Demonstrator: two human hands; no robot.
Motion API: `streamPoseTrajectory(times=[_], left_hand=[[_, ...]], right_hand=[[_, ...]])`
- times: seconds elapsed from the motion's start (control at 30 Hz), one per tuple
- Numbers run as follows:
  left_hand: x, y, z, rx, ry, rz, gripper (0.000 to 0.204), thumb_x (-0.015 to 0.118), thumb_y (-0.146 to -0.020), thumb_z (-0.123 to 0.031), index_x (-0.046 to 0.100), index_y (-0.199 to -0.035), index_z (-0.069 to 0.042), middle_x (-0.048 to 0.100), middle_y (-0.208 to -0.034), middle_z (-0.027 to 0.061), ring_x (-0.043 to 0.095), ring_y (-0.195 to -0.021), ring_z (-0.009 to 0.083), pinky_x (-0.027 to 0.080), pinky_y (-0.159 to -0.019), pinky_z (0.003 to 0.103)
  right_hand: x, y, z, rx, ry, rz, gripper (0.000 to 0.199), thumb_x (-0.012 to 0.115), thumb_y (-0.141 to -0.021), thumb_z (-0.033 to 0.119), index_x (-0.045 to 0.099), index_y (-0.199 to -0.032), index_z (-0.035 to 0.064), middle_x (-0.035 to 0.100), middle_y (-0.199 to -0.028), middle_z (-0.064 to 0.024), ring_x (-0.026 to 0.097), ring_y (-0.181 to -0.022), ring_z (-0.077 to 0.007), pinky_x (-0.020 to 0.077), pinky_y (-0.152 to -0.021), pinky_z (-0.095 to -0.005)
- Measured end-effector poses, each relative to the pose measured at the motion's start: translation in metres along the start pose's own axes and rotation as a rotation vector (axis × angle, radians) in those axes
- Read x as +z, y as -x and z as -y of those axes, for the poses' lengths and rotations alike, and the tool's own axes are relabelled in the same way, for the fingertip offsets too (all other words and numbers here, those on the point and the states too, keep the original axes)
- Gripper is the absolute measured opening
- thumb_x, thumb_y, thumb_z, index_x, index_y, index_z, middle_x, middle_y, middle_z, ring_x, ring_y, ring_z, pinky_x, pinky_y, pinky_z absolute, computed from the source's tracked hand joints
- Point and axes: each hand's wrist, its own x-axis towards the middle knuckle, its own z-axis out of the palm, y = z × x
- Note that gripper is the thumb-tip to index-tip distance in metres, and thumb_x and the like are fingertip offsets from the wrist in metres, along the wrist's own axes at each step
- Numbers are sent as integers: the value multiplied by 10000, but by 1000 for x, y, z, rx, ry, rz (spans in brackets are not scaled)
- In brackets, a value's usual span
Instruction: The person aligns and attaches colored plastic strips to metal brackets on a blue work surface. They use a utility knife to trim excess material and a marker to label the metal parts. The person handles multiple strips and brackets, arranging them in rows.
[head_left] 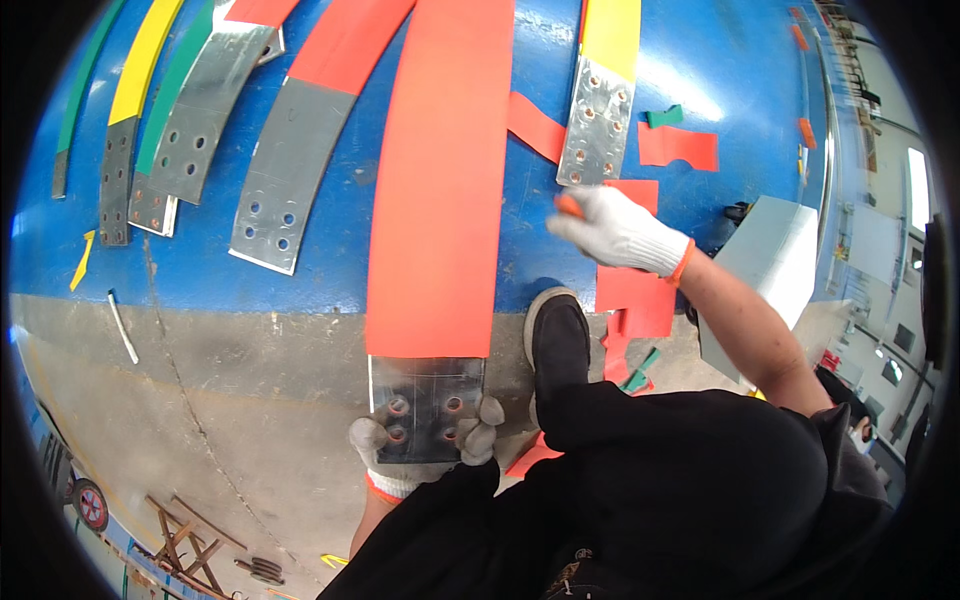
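Observation:
A wide flat metal busbar [428, 408] in a red sleeve [440, 180] runs away from me, its bare end pierced by several holes. My left hand [478, 432], in a white glove, is closed around that near end, thumb on the left edge and fingertips on the right. To the right, my gloved right hand [622, 230] is closed on a small orange object [569, 206]; only a bit shows and its kind is unclear. Just beyond that hand lies the bare end of a yellow-sleeved busbar [598, 115].
Other red-sleeved [292, 170], yellow-sleeved [128, 130] and green-sleeved busbars [165, 130] lie on the blue floor [330, 265] at left. Red sleeve scraps [640, 300] lie by my shoe [560, 335]. A pale grey box-like panel [765, 265] stands at right.

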Motion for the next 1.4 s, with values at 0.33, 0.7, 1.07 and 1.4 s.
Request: streamPoseTrajectory(times=[0.33,0.7,1.07,1.4], left_hand=[[-3,4,-11,-3,-188,-200,430,707,-861,-65,640,-1272,43,707,-1172,170,698,-1077,252,573,-920,390],[-13,-7,-8,181,-728,-635,509,739,-1029,-428,626,-1179,45,708,-971,98,700,-803,211,577,-706,370],[-41,-1,-11,77,-457,-263,563,632,-1025,-615,514,-806,-110,510,-569,32,437,-379,172,327,-381,337],[-44,1,-7,128,-260,-139,453,457,-1155,-417,548,-915,-43,414,-524,34,302,-311,153,247,-303,316]], right_hand=[[54,5,88,-28,-1121,-259,583,790,-969,253,581,-1432,-34,735,-1188,-82,693,-1016,-138,567,-925,-333],[38,6,110,-95,-701,-255,486,727,-980,296,644,-1310,-52,739,-992,-135,668,-804,-156,547,-742,-324],[-3,-10,97,-320,-702,113,498,612,-1037,248,624,-1449,-30,711,-909,-72,637,-758,-125,533,-716,-300],[-19,-28,111,-456,-305,68,466,586,-949,223,702,-1343,1,732,-982,-139,703,-874,-204,566,-846,-348]])
